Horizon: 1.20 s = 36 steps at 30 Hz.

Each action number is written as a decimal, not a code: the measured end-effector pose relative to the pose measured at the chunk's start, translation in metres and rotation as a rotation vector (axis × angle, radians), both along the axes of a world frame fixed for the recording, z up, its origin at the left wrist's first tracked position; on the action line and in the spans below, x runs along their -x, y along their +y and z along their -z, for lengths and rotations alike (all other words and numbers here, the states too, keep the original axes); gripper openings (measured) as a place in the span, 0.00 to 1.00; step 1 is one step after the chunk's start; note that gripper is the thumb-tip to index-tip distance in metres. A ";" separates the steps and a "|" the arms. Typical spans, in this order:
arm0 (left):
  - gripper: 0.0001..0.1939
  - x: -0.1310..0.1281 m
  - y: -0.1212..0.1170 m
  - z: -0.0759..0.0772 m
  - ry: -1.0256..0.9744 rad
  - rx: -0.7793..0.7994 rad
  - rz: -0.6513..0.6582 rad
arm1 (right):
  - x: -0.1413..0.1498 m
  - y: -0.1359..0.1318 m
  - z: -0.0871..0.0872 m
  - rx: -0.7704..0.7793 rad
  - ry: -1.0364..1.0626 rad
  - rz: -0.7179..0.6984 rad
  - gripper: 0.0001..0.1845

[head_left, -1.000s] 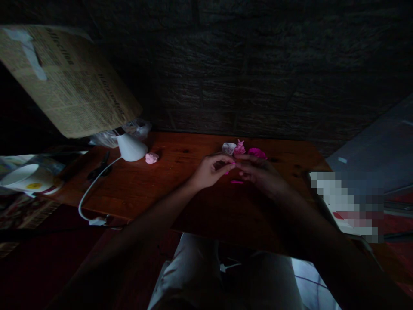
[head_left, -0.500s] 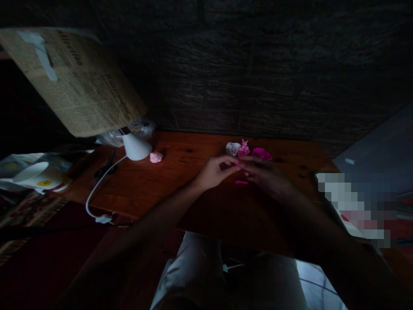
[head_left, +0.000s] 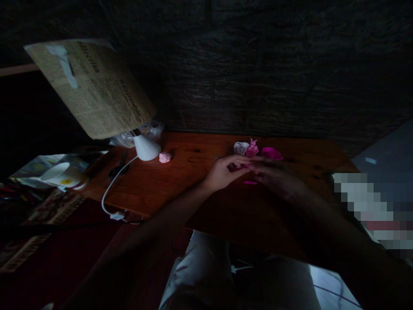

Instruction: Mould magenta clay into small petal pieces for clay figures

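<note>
My left hand [head_left: 223, 172] and my right hand [head_left: 274, 175] meet fingertip to fingertip over the table. Both pinch a small bit of bright pink modelling clay [head_left: 248, 165], mostly hidden by the fingers. Just below them a thin magenta clay strip [head_left: 250, 182] lies on the wood. Behind the fingers are a whitish lump [head_left: 241, 148], a small pink clay figure [head_left: 252, 147] with ear-like points on top, and a flat magenta clay piece [head_left: 272, 153], partly covered by my right hand.
On the wooden table [head_left: 180, 172], a pale pink lump [head_left: 164, 157] sits beside a lamp with a white base [head_left: 146, 147] and newsprint shade [head_left: 106, 86]. Its white cord [head_left: 105, 189] hangs over the front edge. Dark scissors [head_left: 118, 168] and a paper cup [head_left: 63, 175] lie left.
The whole view has shifted, so things appear farther right. My hands stay together at the same spot over the table, with the pink bit still between the fingertips.
</note>
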<state>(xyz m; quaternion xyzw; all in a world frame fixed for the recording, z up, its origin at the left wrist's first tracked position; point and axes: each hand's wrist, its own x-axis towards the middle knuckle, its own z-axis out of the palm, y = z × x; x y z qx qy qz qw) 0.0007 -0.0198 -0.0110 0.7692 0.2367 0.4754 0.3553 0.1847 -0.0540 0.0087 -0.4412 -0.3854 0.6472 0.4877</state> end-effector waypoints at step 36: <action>0.10 -0.001 -0.004 -0.003 0.025 -0.034 -0.020 | 0.007 -0.004 -0.004 -0.037 -0.017 0.111 0.21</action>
